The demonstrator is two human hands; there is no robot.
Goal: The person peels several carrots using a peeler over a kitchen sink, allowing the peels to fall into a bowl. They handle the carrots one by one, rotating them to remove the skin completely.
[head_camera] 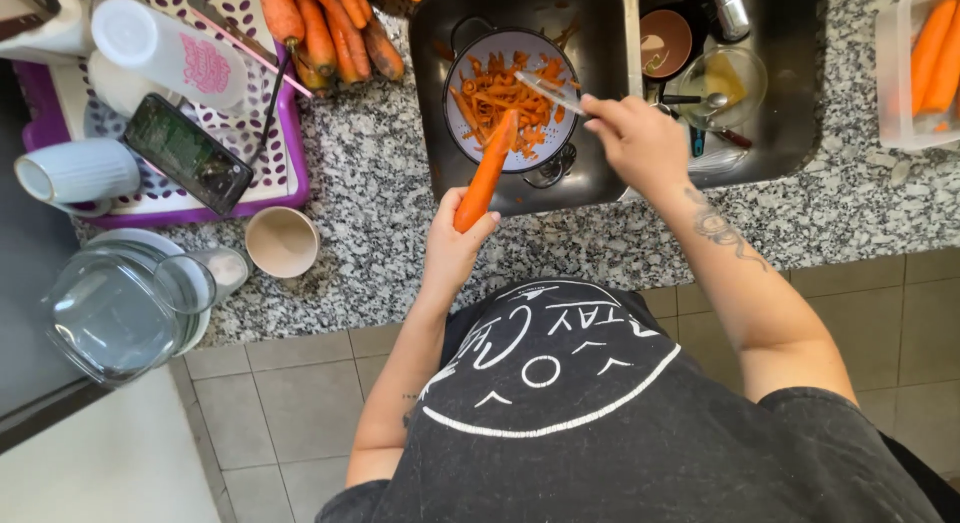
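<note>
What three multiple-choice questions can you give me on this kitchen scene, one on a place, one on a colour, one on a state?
1. Where do the orange carrot peelings lie?
A. white colander in the sink
B. purple drying rack
C. floor

2. What colour is the small round cup on the granite counter?
A. beige
B. blue
C. black

3. What does the left hand hold?
A. nothing
B. an orange carrot
C. a phone

Answers: A, peelings fill the colander; A, it looks beige; B, fingers wrap the carrot while the right hand holds a metal peeler.
</note>
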